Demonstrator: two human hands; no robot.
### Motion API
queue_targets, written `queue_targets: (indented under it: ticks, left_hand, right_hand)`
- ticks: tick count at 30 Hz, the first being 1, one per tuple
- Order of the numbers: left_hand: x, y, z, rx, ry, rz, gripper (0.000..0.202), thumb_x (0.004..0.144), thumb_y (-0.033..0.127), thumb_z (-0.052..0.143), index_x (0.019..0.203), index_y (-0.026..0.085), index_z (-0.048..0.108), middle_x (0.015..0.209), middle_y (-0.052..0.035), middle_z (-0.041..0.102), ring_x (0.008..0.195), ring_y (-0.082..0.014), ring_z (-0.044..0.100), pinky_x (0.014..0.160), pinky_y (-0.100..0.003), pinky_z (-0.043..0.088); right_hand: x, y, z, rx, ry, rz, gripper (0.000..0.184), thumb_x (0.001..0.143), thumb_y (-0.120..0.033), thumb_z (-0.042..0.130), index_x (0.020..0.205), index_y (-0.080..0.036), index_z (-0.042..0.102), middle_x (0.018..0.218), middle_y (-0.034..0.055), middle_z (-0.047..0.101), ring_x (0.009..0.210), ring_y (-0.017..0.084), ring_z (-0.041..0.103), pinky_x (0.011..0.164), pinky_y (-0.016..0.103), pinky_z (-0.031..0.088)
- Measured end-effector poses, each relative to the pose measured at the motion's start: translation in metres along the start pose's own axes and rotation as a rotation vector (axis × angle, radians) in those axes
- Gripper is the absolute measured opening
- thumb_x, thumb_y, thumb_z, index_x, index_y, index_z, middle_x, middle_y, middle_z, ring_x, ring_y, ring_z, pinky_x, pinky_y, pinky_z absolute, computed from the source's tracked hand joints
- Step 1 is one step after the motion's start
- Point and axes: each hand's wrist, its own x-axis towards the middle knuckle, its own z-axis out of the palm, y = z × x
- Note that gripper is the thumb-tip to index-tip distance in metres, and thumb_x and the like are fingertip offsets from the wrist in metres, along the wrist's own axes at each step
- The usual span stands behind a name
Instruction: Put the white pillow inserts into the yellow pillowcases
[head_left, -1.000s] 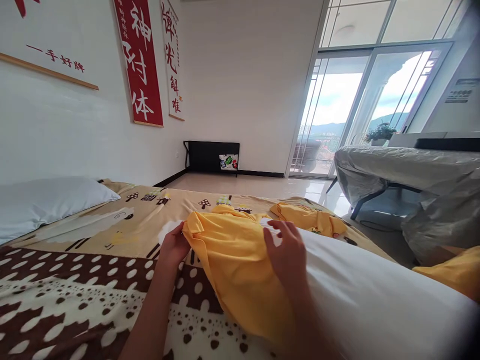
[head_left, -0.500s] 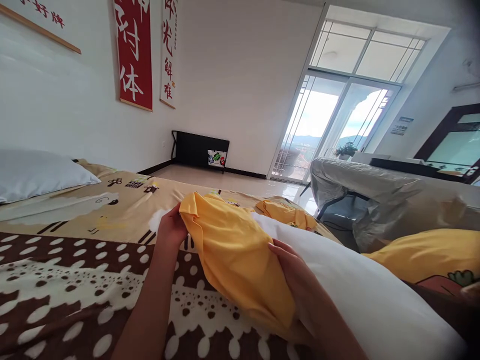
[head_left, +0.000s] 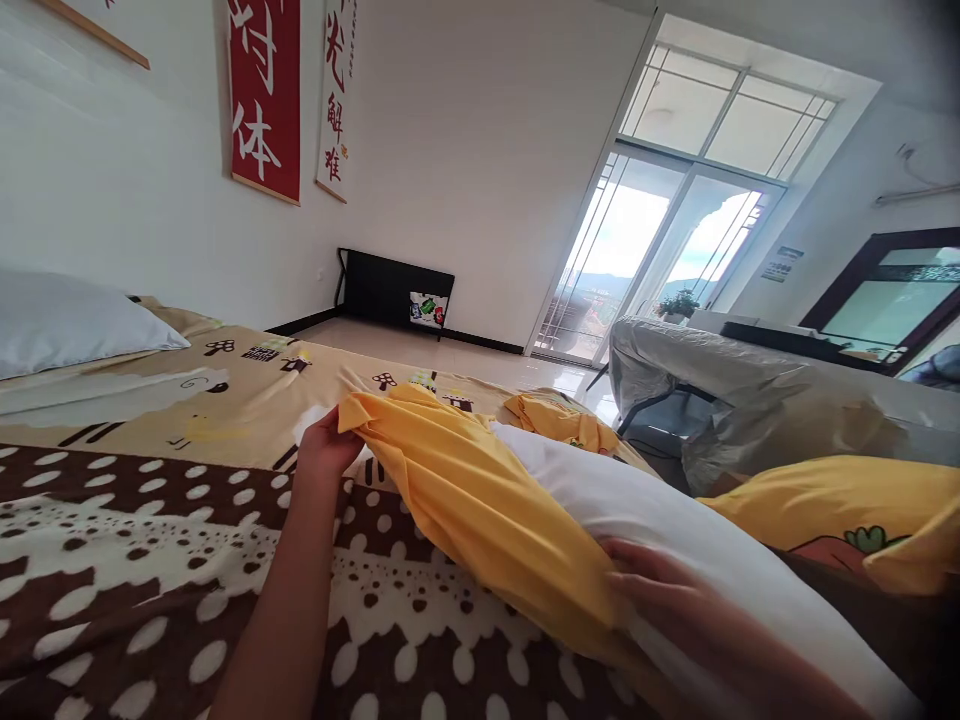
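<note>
A yellow pillowcase [head_left: 480,510] stretches between my two hands, partly over a white pillow [head_left: 675,510]. My left hand [head_left: 330,445] is closed on the pillowcase's far left corner, which it lifts a little off the bed. At the pillowcase's near right end is my right hand [head_left: 660,590], smeared by motion. Its fingers press on the yellow cloth beside the white pillow, and the thumb's place is hidden. Long folds run through the cloth from one hand to the other.
The bed carries a brown and white dotted blanket [head_left: 172,560] and a beige printed sheet [head_left: 240,400]. Another white pillow [head_left: 82,325] lies at left. Crumpled yellow cloth [head_left: 559,420] is beyond, and a yellow pillow [head_left: 832,500] at right. Plastic-covered furniture [head_left: 720,370] stands behind.
My right hand has slid right and nearer to me, drawing the pillowcase longer and tauter. More of the white pillow's left end shows. My left hand keeps its corner.
</note>
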Motion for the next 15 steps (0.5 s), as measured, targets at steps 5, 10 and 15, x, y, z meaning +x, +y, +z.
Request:
queue_targets:
  ticks: [5, 10, 15]
  left_hand:
    - [0.006, 0.000, -0.012, -0.012, 0.016, 0.009, 0.027, 0.090, 0.010, 0.030, 0.077, 0.014, 0.053, 0.053, -0.0002, 0.052, 0.038, -0.0096, 0.047, 0.033, -0.018, 0.037]
    - [-0.001, 0.002, -0.013, 0.025, -0.072, 0.065, 0.020, 0.087, 0.012, 0.042, 0.074, 0.013, 0.057, 0.056, -0.0005, 0.055, 0.038, -0.0074, 0.044, 0.033, -0.017, 0.034]
    - [-0.001, 0.002, -0.019, 0.115, -0.092, 0.076, 0.019, 0.086, 0.010, 0.045, 0.076, 0.010, 0.061, 0.057, -0.0022, 0.057, 0.040, -0.0077, 0.047, 0.037, -0.017, 0.039]
  right_hand:
    - [0.012, -0.023, -0.022, 0.043, -0.010, 0.004, 0.029, 0.072, -0.043, 0.068, 0.091, -0.021, 0.069, 0.102, 0.0078, 0.069, 0.098, 0.027, 0.064, 0.083, 0.037, 0.052]
    - [0.035, -0.044, -0.020, 0.109, -0.005, 0.096, 0.034, 0.066, -0.036, 0.075, 0.096, -0.021, 0.069, 0.104, 0.0089, 0.070, 0.097, 0.025, 0.065, 0.082, 0.034, 0.053]
    - [0.066, -0.075, 0.002, 0.033, -0.097, 0.044, 0.041, 0.071, -0.036, 0.073, 0.108, -0.020, 0.065, 0.100, 0.0079, 0.069, 0.086, 0.019, 0.066, 0.075, 0.028, 0.052]
